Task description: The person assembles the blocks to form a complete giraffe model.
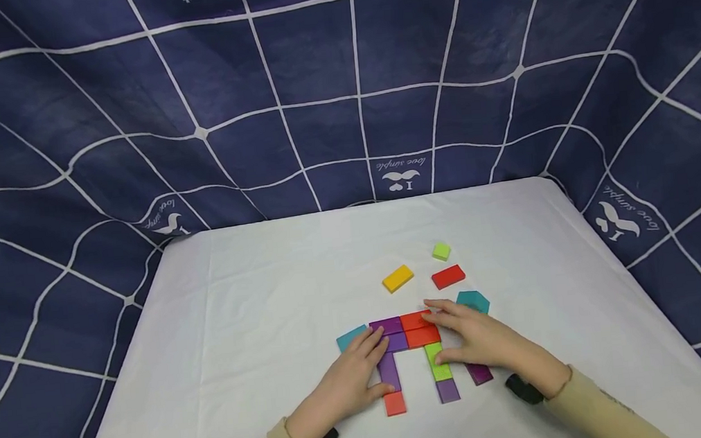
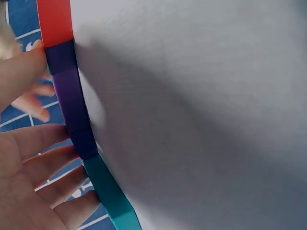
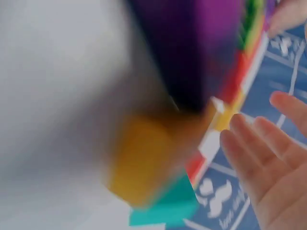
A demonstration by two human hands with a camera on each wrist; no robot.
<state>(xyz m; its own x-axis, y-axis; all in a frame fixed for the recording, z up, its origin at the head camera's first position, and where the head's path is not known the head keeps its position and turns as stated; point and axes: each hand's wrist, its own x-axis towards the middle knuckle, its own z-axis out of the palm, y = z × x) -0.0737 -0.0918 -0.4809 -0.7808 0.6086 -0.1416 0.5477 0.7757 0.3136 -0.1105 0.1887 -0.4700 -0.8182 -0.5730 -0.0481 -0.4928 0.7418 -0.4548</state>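
Observation:
Flat coloured blocks lie joined on the white table: purple (image 1: 387, 325) and red (image 1: 423, 336) blocks form two rows. One leg below is a purple block (image 1: 388, 372) with a red square (image 1: 394, 403); the other is a lime-green block (image 1: 438, 361) with a purple square (image 1: 447, 391). My left hand (image 1: 349, 382) has extended fingers at the rows' left end and its thumb beside the purple leg. A blue block (image 1: 352, 336) lies by its fingers. Over the red end, my right hand (image 1: 476, 337) spreads its fingers, thumb near the lime-green block; exact contact is unclear.
A teal hexagonal block (image 1: 474, 300) and a dark purple block (image 1: 479, 374) lie partly behind the right hand. Farther back are a yellow block (image 1: 398, 279), a red block (image 1: 449, 276) and a small lime cube (image 1: 442, 251). Blue checked cloth (image 1: 330, 130) surrounds the table.

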